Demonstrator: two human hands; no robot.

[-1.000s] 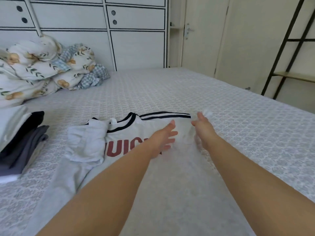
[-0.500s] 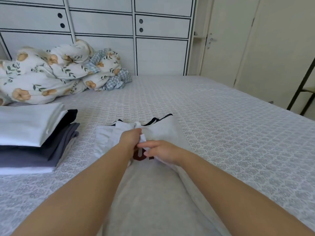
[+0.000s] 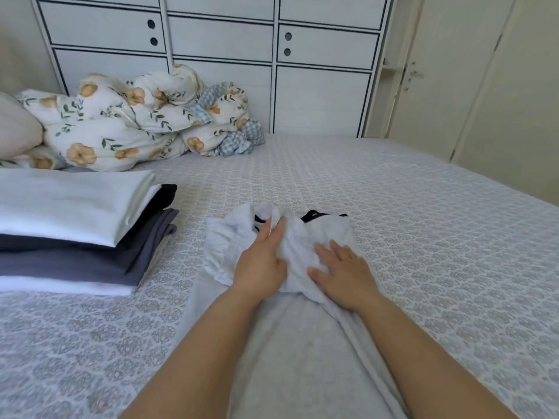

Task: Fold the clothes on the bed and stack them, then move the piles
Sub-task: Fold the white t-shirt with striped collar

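Observation:
A white shirt with black trim [image 3: 326,231] lies on the bed, its sleeves folded in over the chest so the red lettering is hidden. My left hand [image 3: 263,261] lies flat on the folded-in sleeves, fingers straight. My right hand [image 3: 341,270] presses flat on the right part of the shirt, fingers spread. The shirt's lower body [image 3: 290,358] runs toward me between my forearms. At the left stands a pile of folded clothes [image 3: 75,231], white on top, black and grey beneath.
A crumpled floral duvet [image 3: 133,122] and a pillow [image 3: 15,128] sit at the head of the bed. The patterned bedspread [image 3: 423,237] stretches to the right. White cabinets [image 3: 220,55] stand behind, and a door [image 3: 435,86] at the right.
The right sleeve has been folded across the shirt's chest, covering the red lettering. Both hands went from pinching the fabric to lying flat on it. The view has swung left.

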